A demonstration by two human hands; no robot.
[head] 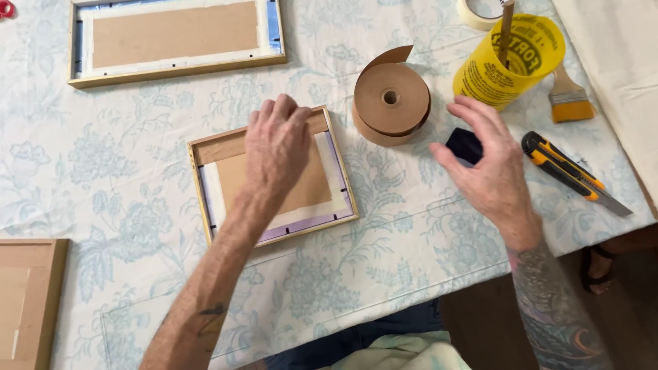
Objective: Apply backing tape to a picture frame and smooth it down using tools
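Note:
A small wooden picture frame (340, 179) lies face down on the floral tablecloth, its brown backing board showing. My left hand (276, 147) rests flat on that backing, fingers spread toward the frame's top edge. My right hand (488, 168) hovers to the right, thumb and fingers curled around a small dark block (464, 144). A roll of brown paper tape (391, 103) lies just above, between the two hands.
A larger face-down frame (175, 38) lies at the top left, another frame (31, 301) at the lower left. A yellow cup (507, 65) with a stick, a flat brush (567, 96), masking tape (480, 12) and an orange utility knife (569, 171) lie right. The table edge runs below.

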